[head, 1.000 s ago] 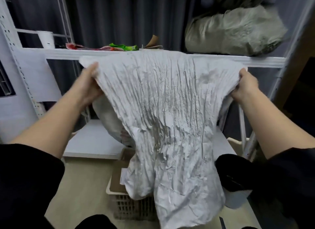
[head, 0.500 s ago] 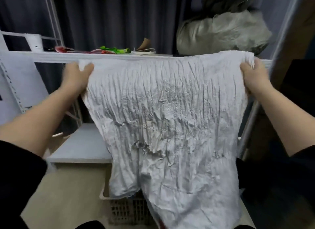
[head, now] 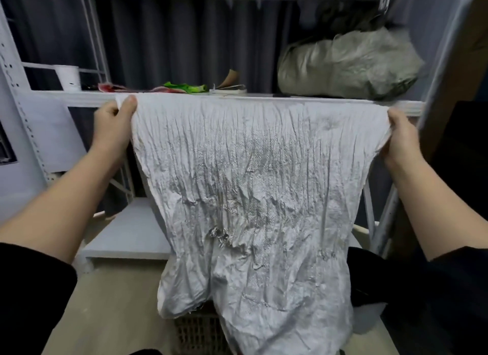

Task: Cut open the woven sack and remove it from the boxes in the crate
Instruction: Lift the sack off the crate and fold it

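Arms outstretched, each hand (head: 114, 127) (head: 401, 140) gripping sack (head: 250, 196).

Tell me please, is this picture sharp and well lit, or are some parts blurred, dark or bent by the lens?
Head view: light is dim and even, no glare; the sack is fairly sharp, its creases readable; the bag on the shelf looks soft; the rack posts bow at the edges from the wide lens; the crate lies in shadow; both sleeves are featureless black.

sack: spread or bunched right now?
Spread. The sack hangs flat and wrinkled, its top edge stretched between the left hand and right hand, each pinching a corner.
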